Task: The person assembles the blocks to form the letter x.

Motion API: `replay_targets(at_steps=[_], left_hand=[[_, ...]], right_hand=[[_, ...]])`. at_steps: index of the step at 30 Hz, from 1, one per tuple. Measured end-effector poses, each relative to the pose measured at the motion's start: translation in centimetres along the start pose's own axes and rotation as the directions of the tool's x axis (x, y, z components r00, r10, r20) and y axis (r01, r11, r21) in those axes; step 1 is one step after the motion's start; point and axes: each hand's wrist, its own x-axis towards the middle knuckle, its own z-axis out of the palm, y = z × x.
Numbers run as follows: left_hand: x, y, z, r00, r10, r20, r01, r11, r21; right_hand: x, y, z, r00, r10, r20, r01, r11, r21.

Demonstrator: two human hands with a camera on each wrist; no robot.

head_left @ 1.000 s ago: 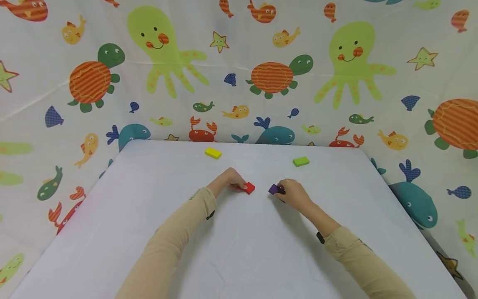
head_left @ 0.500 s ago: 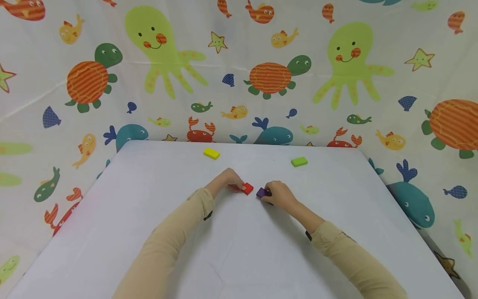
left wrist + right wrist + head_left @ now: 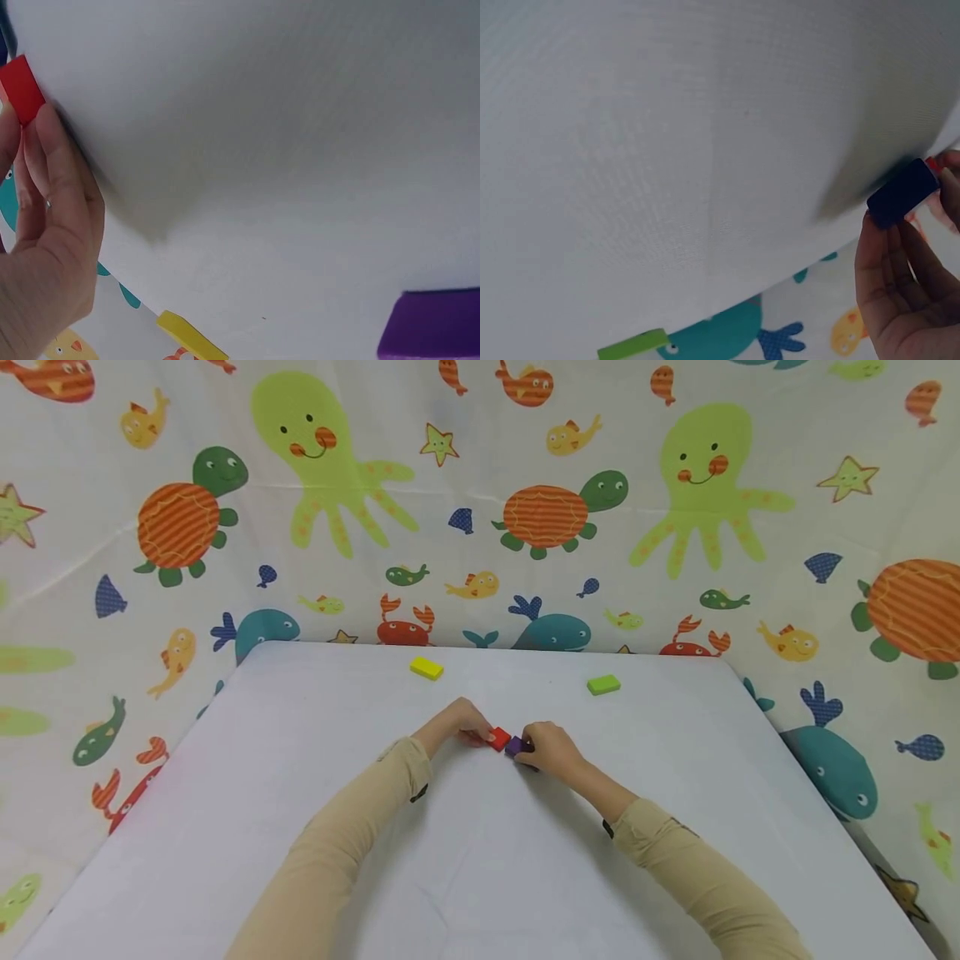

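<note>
In the head view, we see the left hand (image 3: 470,725) pinch the red block (image 3: 500,738) at mid-table (image 3: 465,860), just beside the dark block (image 3: 513,746) the right hand (image 3: 553,748) pinches; we cannot tell whether the blocks touch. The left wrist view shows us a narrow grip on red, the yellow block (image 3: 192,336) apart. In the right wrist view, we find the dark block held at the fingertips (image 3: 871,232).

The head view is bright, both wrist views dim.

No writing, label, brand name, number or sign can be read on anything in the head view or either wrist view.
</note>
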Motion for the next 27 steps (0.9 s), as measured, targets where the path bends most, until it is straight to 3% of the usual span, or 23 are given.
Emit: replay_targets(at_steps=[27], left_hand=[[0.18,-0.44,-0.34,0.998,0.052,0.026,-0.051,0.998,-0.034]], right_hand=[[0.99,-0.52,0.67,0.999,0.032,0.004,-0.032,0.999,0.02]])
